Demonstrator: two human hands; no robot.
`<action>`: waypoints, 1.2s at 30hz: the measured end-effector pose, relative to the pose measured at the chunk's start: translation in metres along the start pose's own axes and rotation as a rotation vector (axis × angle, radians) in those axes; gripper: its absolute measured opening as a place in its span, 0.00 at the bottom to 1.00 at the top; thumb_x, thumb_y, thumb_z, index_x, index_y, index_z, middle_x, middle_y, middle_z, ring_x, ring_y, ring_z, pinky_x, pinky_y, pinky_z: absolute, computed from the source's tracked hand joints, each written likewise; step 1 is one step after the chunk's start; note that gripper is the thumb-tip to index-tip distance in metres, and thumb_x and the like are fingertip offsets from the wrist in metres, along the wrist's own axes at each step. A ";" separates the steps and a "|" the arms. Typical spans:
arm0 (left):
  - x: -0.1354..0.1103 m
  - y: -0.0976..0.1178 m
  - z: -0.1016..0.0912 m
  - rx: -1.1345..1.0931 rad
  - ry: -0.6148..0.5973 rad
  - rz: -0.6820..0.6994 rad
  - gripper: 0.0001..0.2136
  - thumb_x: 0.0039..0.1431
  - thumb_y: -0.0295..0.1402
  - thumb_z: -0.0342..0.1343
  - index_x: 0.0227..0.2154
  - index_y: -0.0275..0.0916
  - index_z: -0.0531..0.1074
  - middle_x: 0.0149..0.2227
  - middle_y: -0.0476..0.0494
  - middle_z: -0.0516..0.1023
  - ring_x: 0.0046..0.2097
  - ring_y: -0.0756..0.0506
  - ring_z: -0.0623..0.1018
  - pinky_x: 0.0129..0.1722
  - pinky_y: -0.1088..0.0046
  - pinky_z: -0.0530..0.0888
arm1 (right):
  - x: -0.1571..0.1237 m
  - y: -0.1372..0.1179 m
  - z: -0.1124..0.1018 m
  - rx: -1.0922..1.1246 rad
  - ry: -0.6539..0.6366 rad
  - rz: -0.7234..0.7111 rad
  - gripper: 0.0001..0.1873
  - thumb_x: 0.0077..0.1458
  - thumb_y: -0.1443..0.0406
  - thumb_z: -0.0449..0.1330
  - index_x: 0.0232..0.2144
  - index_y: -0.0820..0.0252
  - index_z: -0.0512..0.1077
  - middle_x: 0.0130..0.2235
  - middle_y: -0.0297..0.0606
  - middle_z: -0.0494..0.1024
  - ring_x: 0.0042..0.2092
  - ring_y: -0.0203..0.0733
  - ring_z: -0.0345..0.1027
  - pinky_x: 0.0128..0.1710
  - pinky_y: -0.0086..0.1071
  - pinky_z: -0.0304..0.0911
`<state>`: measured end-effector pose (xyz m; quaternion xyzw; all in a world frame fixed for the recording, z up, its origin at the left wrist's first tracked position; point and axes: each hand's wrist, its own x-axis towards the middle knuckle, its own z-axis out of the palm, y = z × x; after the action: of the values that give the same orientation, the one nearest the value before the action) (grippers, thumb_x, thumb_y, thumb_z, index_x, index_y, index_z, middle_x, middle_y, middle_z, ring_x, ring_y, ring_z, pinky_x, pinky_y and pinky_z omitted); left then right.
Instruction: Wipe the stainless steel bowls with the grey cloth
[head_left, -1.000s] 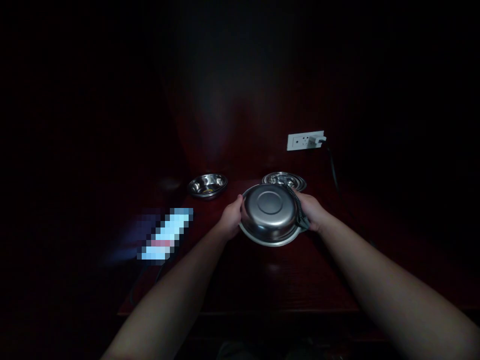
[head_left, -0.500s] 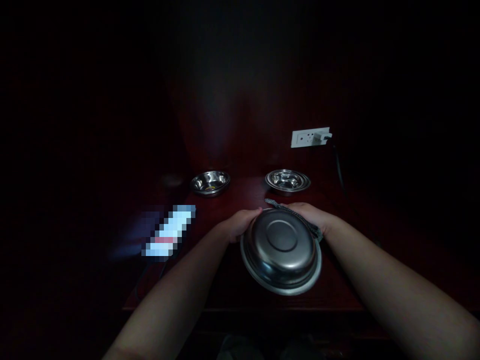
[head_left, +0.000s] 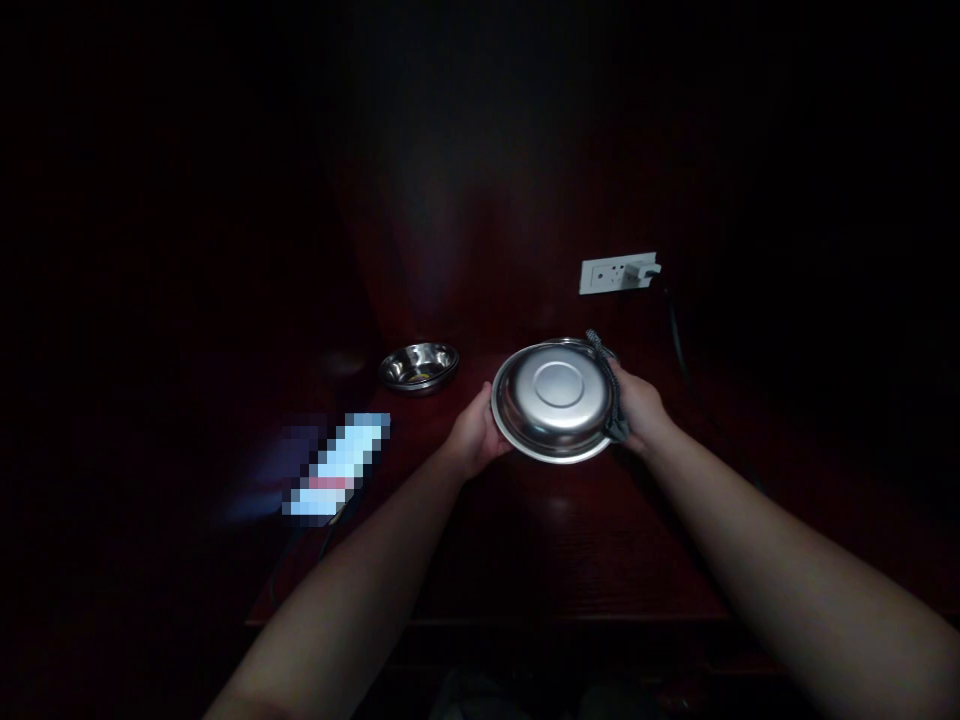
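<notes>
A steel bowl (head_left: 556,401) is held up above the dark red table (head_left: 570,560), its underside turned toward me. My left hand (head_left: 471,440) grips its left rim with closed fingers. My right hand (head_left: 639,408) holds the right rim together with a grey cloth (head_left: 609,392) that runs along the bowl's edge. A second steel bowl (head_left: 419,366) sits upright on the table to the left, beyond my left hand. The bowl I hold hides the spot behind it.
A white wall socket (head_left: 616,272) with a plug and a dark cable (head_left: 676,330) is at the back right. A lit, blurred screen (head_left: 337,468) lies on the table at the left. The room around is very dark.
The bowl was lowered toward me half a second ago and has since risen and moved away. It now covers the third bowl at the back right that was visible then.
</notes>
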<state>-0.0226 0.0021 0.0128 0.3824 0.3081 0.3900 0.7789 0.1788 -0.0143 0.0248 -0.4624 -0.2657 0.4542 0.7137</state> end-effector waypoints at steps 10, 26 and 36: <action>-0.003 -0.006 0.003 0.102 -0.105 -0.032 0.24 0.59 0.51 0.42 0.46 0.38 0.69 0.44 0.36 0.76 0.42 0.42 0.77 0.42 0.64 0.70 | 0.001 0.007 0.003 0.028 0.069 -0.109 0.13 0.51 0.57 0.60 0.30 0.63 0.73 0.32 0.36 0.78 0.34 0.35 0.72 0.36 0.27 0.68; -0.012 -0.005 0.001 0.187 0.026 0.025 0.27 0.58 0.52 0.42 0.54 0.41 0.64 0.42 0.37 0.78 0.41 0.40 0.78 0.38 0.64 0.73 | -0.003 0.001 -0.002 -0.138 -0.113 0.169 0.13 0.54 0.60 0.58 0.26 0.65 0.72 0.21 0.40 0.76 0.23 0.38 0.70 0.26 0.30 0.68; -0.016 -0.009 -0.008 0.373 -0.066 0.137 0.25 0.52 0.52 0.53 0.42 0.35 0.74 0.38 0.40 0.80 0.43 0.41 0.77 0.47 0.66 0.68 | -0.017 -0.001 -0.002 -0.238 -0.424 0.382 0.11 0.55 0.64 0.57 0.32 0.68 0.75 0.31 0.46 0.80 0.31 0.42 0.74 0.34 0.33 0.70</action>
<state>-0.0338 -0.0123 0.0038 0.5526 0.3227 0.3657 0.6758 0.1736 -0.0302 0.0254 -0.4791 -0.3683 0.6321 0.4850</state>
